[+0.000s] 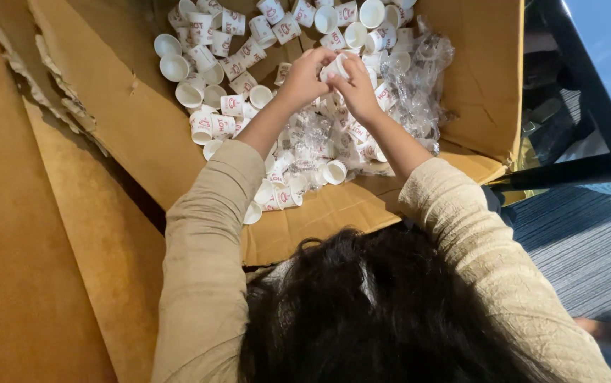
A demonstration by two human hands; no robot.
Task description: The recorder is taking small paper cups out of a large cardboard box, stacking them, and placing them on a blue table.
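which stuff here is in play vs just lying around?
In play:
left hand and right hand, both on one white paper cup
loose cups in the cardboard box

Lying about:
crumpled clear plastic wrap
flat cardboard sheet
dark table leg

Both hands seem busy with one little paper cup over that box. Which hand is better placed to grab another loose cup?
Probably the left hand: the open pile of loose cups lies on its side. The right hand grips the held cup, with crumpled clear plastic wrap beside it.
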